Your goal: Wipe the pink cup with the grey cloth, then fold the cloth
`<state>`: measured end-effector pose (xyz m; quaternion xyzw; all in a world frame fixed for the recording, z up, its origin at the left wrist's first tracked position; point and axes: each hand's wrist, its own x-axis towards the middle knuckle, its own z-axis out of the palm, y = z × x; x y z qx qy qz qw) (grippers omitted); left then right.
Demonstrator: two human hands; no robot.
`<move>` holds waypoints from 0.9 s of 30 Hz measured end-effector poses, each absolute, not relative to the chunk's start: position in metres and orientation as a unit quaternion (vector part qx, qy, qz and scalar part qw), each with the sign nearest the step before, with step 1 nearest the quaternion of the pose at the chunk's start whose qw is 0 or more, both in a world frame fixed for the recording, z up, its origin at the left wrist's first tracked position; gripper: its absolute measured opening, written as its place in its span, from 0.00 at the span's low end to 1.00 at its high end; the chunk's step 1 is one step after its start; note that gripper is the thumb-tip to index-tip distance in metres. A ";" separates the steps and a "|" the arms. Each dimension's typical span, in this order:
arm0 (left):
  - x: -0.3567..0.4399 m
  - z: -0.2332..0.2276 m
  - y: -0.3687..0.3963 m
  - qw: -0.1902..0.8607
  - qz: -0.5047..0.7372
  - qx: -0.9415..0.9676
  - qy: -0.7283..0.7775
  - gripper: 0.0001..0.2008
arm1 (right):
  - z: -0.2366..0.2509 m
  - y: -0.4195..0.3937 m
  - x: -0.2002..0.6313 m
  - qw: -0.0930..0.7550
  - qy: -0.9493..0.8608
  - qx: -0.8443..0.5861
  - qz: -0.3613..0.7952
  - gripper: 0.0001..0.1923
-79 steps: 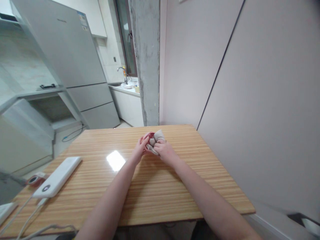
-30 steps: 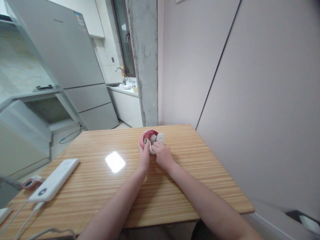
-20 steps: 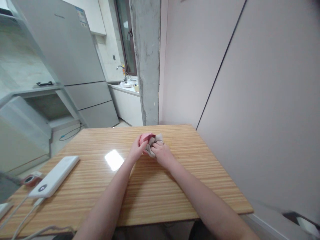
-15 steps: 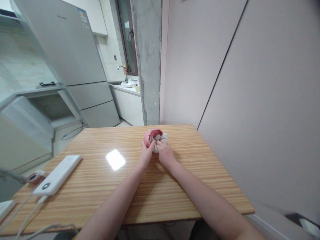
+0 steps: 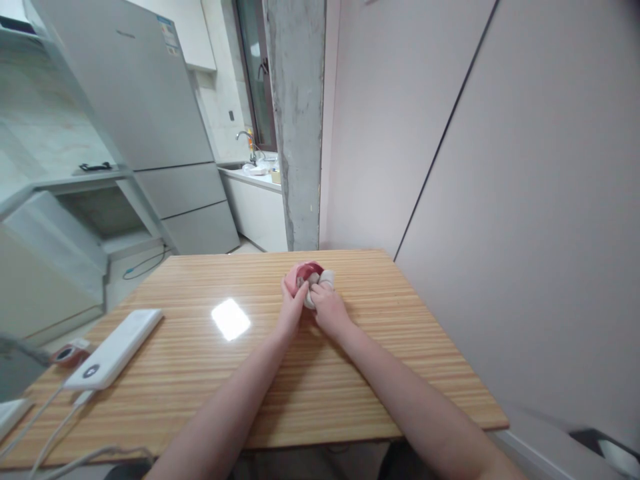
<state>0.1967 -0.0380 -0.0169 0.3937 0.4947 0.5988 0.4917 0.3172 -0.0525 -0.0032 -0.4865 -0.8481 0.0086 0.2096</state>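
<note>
A small bundle of pink and grey-white cloth (image 5: 311,273), perhaps socks, sits at the far middle of the wooden table (image 5: 350,373). My left hand (image 5: 292,308) grips its pink part from the left, fingers curled into the fabric. My right hand (image 5: 326,308) pinches the grey-white part from the right. Both hands press together around the bundle, hiding most of it.
A white power bank (image 5: 115,349) with cables lies at the table's left front, beside a small red device (image 5: 66,353). A wall runs close along the table's right side. A concrete pillar (image 5: 296,120), fridge (image 5: 140,120) and kitchen counter stand behind.
Both hands have kept working the bundle in place, shifting their grip slightly. The pink opening now shows on top; the bundle looks tighter than 2.6 s ago.
</note>
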 end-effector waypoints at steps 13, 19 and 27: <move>0.194 0.001 -0.048 0.402 0.625 0.473 0.474 0.37 | -0.005 -0.046 0.322 0.293 -0.839 -0.458 -0.006 0.11; 0.163 0.014 -0.035 0.401 0.564 0.540 0.480 0.24 | -0.008 -0.039 0.324 0.262 -0.890 -0.374 0.004 0.13; 0.192 -0.003 -0.037 0.412 0.633 0.428 0.496 0.35 | -0.013 -0.045 0.316 0.277 -0.840 -0.466 -0.001 0.12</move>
